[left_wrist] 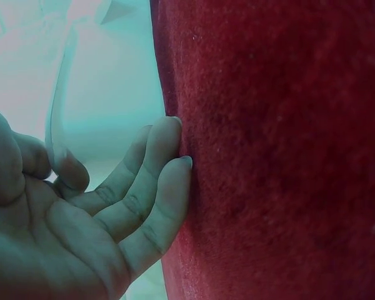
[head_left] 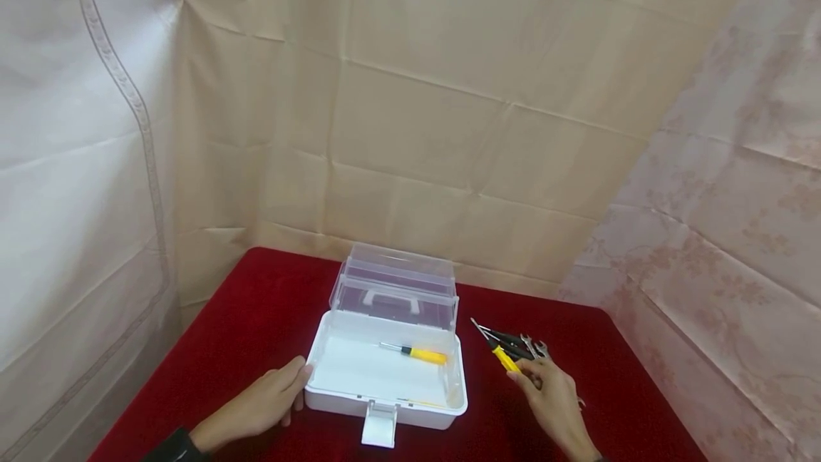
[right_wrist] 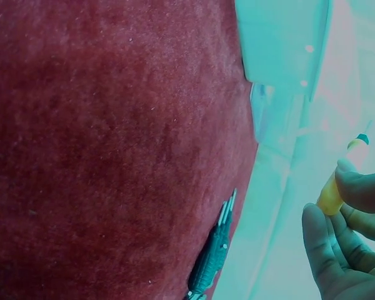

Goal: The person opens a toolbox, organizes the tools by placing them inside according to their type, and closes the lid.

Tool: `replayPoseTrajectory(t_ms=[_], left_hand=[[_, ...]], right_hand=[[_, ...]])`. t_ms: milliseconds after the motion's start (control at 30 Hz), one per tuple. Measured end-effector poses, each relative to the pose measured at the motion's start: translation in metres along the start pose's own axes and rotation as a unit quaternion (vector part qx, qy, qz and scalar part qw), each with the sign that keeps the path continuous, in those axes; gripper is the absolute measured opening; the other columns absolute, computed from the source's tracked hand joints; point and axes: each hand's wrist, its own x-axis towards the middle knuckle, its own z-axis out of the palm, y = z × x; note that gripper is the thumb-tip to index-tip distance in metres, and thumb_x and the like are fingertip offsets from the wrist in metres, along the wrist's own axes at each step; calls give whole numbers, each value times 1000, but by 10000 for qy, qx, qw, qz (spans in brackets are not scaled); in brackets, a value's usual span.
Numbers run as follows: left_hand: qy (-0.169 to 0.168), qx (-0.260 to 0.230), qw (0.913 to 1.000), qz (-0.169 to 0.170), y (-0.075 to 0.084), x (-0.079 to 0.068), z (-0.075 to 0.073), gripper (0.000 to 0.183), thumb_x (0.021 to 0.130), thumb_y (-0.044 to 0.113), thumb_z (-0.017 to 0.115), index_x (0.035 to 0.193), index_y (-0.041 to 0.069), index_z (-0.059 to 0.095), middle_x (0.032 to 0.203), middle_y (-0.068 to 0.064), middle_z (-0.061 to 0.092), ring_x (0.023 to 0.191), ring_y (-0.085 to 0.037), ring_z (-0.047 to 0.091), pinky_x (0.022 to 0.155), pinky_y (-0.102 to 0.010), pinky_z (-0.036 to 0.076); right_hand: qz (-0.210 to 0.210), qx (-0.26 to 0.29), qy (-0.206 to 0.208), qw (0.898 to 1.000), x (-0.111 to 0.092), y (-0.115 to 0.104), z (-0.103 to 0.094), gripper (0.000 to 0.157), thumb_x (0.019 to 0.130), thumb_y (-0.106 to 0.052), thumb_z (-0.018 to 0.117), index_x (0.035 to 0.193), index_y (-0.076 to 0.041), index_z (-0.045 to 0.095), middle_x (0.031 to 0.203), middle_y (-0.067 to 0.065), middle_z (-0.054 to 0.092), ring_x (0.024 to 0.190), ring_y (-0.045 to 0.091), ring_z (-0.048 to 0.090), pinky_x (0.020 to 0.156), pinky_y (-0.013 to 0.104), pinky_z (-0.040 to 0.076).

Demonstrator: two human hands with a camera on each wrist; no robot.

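Observation:
A white toolbox (head_left: 385, 416) stands open with its clear lid (head_left: 394, 287) tipped back. My left hand (head_left: 276, 394) grips the box's left rim between thumb and fingers, and the lower fingers (left_wrist: 169, 194) lie along the outside near the red cloth. Inside, a screwdriver with a yellow-orange handle (head_left: 426, 356) lies on the floor, its shaft to the left. To the right of the box, my right hand (head_left: 548, 394) pinches the handle end of a yellow screwdriver (head_left: 507, 360). Its shaft points up and left, away from the hand.
Just beyond the right hand lie wrenches (head_left: 534, 345) and a black-handled tool (right_wrist: 209, 259), partly hidden by the hand. A white latch (head_left: 380, 425) hangs at the box's front. The red-covered table (head_left: 256, 312) meets draped cloth (head_left: 410, 127) behind.

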Motion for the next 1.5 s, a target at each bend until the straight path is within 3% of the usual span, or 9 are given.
replayPoseTrajectory(t_ms=[200,433,733,967,1500], left_hand=[[81,116,9999,26,2,-2,1,30,108,36,35,96,12,47,72,-2,56,53,-17,55,51,-29,42],[114,295,9995,40,5,1,-2,31,108,37,33,96,12,47,72,-1,56,53,-16,54,51,-29,43],[87,228,9997,-32,7,-2,-2,29,108,35,36,96,12,47,73,-2,56,54,-17,54,51,-30,42],[39,244,9997,-76,4,0,-2,30,108,35,33,96,12,47,73,-1,56,54,-16,54,52,-29,43],[104,310,9995,-33,6,-1,-1,32,107,38,35,95,12,47,71,-2,55,53,-16,53,51,-29,41]], right_hand=[[-255,101,-24,9996,0,-4,1,12,81,-24,79,92,-21,74,79,-4,54,68,12,45,58,26,35],[-748,213,376,9963,-2,-5,-2,14,78,-20,82,89,-21,74,77,-6,52,66,11,44,56,24,36],[-563,233,152,9980,-1,-11,-1,13,80,-19,80,91,-19,74,85,-3,58,67,11,47,56,25,39],[-923,265,227,9951,0,-15,1,14,78,-17,82,89,-21,74,84,-7,60,64,7,49,55,23,40],[-822,274,-157,9961,-5,-36,4,12,80,-20,79,92,-18,75,83,-9,55,67,10,46,56,24,39]])
